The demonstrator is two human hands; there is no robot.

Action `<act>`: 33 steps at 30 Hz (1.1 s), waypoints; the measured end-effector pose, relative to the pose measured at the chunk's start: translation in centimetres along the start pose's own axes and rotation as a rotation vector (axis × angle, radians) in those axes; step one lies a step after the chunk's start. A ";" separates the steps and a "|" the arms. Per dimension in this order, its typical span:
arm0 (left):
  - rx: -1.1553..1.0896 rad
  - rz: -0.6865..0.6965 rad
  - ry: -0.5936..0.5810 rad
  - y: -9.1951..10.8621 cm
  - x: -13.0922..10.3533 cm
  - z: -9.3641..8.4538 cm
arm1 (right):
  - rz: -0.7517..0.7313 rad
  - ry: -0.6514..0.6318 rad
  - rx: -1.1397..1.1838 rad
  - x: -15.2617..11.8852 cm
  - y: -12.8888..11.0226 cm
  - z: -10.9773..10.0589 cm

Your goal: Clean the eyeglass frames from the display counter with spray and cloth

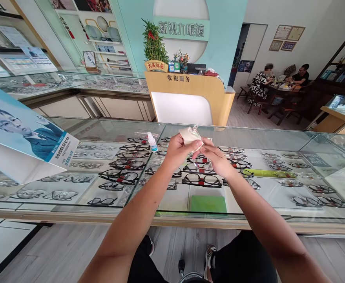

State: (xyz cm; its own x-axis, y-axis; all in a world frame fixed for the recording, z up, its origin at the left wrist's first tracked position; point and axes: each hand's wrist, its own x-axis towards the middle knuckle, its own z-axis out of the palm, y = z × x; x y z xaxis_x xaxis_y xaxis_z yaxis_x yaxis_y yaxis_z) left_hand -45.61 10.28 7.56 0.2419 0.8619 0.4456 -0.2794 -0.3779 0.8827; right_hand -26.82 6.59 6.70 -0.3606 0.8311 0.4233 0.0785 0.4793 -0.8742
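Above the glass counter, my left hand [176, 152] is closed on a small cream cloth pouch [190, 135] with gathered, string-like edges. My right hand [215, 157] meets it from the right, its fingers bent against the pouch's lower edge. Just below the fingers shows a thin, shiny rim [203, 164]; whether it is held or lies under the glass I cannot tell. A small white spray bottle [152, 142] with a blue label stands on the counter, left of my left hand.
Rows of eyeglasses [201, 180] lie inside the glass display counter [143, 214]. A folded poster stand [28, 133] is at the left. Beyond stands a wooden cashier desk [187, 84] with a plant [154, 43]. Two people sit at a table [282, 87] at the far right.
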 end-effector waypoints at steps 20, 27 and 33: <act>0.053 -0.085 0.039 -1.8 1.1 -2.9 | 0.073 0.060 0.074 0.5 0.3 -0.9; 0.043 -0.096 -0.130 -1.0 0.8 -3.5 | 0.066 0.048 0.199 0.9 0.6 -1.0; 0.023 -0.038 -0.145 -0.4 0.5 -2.1 | 0.087 0.072 0.306 0.8 0.7 -0.4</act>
State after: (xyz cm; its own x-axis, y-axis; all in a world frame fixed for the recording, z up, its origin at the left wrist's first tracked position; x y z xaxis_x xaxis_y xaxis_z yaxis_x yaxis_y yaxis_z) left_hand -47.34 11.57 7.11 0.3836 0.8187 0.4274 -0.2468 -0.3550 0.9017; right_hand -26.73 7.68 6.54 -0.2968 0.8886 0.3497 -0.1806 0.3073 -0.9343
